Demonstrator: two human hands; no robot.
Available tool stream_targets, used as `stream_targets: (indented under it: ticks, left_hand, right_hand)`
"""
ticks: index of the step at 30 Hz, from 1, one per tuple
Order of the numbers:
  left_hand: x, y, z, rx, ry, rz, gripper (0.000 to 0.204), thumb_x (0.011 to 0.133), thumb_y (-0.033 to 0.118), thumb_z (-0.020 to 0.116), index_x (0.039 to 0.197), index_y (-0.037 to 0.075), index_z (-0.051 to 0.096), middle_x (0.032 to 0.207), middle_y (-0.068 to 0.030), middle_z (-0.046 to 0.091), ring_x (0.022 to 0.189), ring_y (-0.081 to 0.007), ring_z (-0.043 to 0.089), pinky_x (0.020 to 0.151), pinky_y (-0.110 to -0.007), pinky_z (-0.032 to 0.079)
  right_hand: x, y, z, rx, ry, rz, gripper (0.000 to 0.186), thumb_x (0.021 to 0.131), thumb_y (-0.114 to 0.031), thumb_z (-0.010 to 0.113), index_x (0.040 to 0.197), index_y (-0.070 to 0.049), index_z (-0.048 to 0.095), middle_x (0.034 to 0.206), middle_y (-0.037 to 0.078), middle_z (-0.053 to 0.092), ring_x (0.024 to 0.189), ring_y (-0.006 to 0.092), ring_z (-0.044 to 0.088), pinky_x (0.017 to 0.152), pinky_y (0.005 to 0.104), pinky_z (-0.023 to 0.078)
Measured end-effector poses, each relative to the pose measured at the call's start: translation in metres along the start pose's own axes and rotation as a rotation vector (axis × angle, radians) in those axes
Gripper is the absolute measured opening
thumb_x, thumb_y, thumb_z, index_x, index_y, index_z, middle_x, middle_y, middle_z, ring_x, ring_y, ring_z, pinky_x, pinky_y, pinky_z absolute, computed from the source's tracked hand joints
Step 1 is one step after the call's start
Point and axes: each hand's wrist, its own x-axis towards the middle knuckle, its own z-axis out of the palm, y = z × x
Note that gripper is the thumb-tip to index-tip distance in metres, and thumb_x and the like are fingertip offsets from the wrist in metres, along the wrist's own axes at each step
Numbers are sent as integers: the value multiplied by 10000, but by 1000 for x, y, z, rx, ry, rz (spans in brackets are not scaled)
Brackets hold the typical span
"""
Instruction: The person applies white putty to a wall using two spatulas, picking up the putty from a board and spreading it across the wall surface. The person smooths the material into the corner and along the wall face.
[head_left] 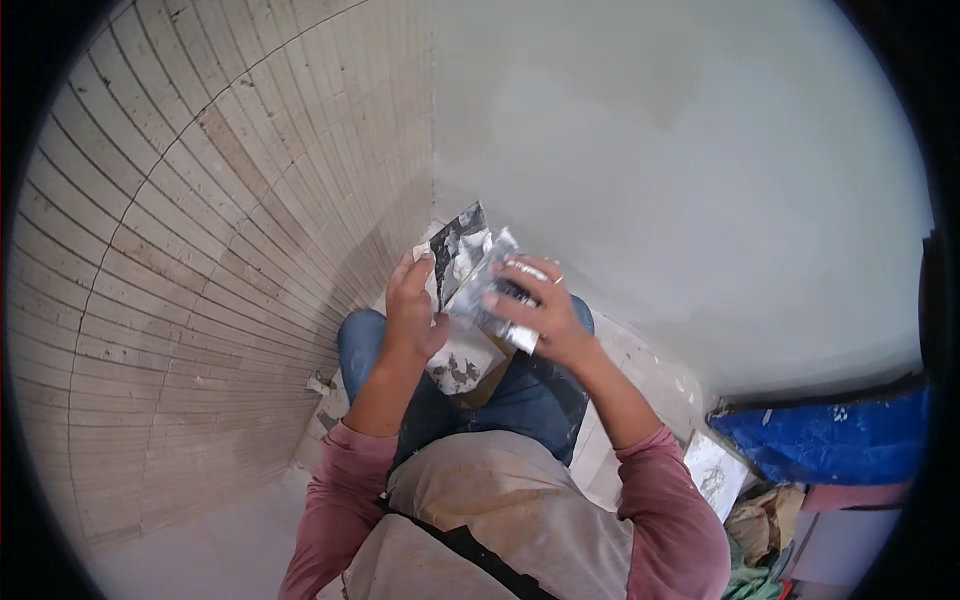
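Note:
My left hand (405,305) is closed at the left edge of a broad dark putty blade (462,238) smeared with white putty. My right hand (540,308) is wrapped round a silvery scraper (482,282), also streaked with white. The two blades meet or overlap between my hands, above my lap; whether they touch is hard to tell. Their handles are hidden by my fingers, and the right hand is slightly blurred. Beneath the blades, between my knees, is a white surface (462,365) with grey-brown spots, perhaps part of a container.
A wall of narrow beige strips (220,230) rises on my left. It meets a smooth pale grey-green wall (680,180) in front. At the right are a blue sheet-like object (830,440), a spotted white board (715,470) and crumpled bags (765,525).

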Motion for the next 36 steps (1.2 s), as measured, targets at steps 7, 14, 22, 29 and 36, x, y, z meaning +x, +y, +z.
stream_targets:
  ticks: [7,14,22,29,36]
  left_hand:
    - [7,29,-23,359,-168,414,182,1024,137,526,1135,29,621,995,-47,647,890,-151,609,793,-295,480]
    - [-5,57,28,1022,-244,701,171,1028,123,510,1131,-2,568,880,-151,629,827,-219,603,773,-369,486]
    - [2,67,37,1082,-102,847,180,1041,129,497,1150,7,572,901,-140,657,822,-221,644,758,-366,505]
    - [9,64,2,342,164,637,181,1046,114,492,1168,10,577,1061,-83,664,918,-176,658,808,-328,548]
    - [-15,-14,-26,12,-62,128,243,1024,135,508,1224,19,581,1120,-102,661,986,-200,682,831,-349,565]
  right_hand:
    - [-11,31,-28,-227,-146,326,698,704,86,574,1337,-191,676,1341,106,634,1170,382,572,1001,482,476]
    - [38,5,-21,-405,-140,186,700,709,24,646,1349,-261,671,1330,17,652,1128,317,596,980,445,489]
    - [21,-13,-13,-337,-262,82,715,675,-43,728,1349,-275,661,1392,-24,637,1130,264,594,1002,461,455]
    - [-14,-4,3,341,175,290,624,698,117,531,1264,-79,702,1291,87,702,1144,314,615,1001,447,450]
    - [3,-28,33,217,110,116,485,811,5,646,1274,-117,720,1380,133,626,1221,373,574,1032,464,437]
